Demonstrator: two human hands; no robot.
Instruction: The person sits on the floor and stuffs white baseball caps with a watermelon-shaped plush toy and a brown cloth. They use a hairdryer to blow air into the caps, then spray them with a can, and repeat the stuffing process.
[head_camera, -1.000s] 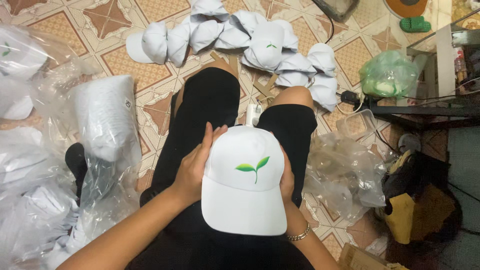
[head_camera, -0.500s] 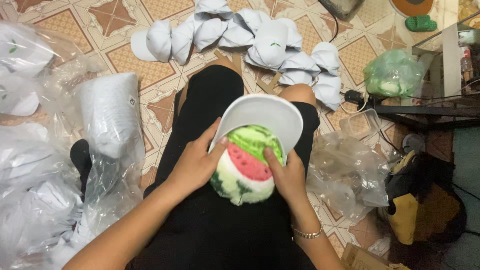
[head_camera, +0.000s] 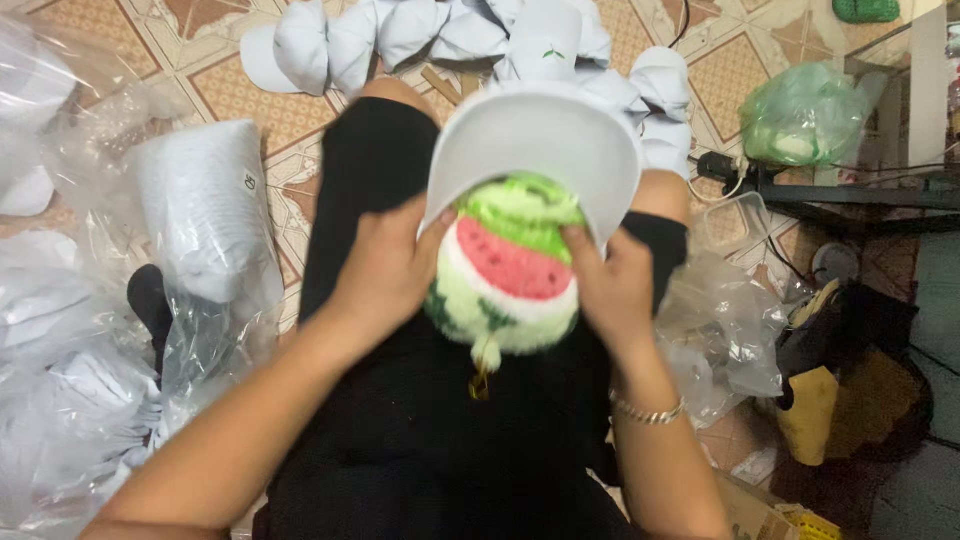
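A white cap (head_camera: 540, 140) is turned upside down over my lap, its brim pointing away from me. A round plush toy shaped like a watermelon (head_camera: 505, 270) fills the cap's crown, green and red with a small gold clip hanging below. My left hand (head_camera: 385, 265) grips the cap's left side against the toy. My right hand (head_camera: 612, 285), with a bracelet on the wrist, grips the right side.
A row of white caps (head_camera: 400, 35) lies on the tiled floor beyond my knees. A bagged stack of white caps (head_camera: 205, 210) and more clear plastic bags (head_camera: 60, 350) sit to the left. Crumpled plastic (head_camera: 725, 330), a green bag (head_camera: 805, 110) and cables lie to the right.
The cap was held crown up with its leaf logo showing; it has been flipped over, and the watermelon plush now sits in its crown. The view has come closer.
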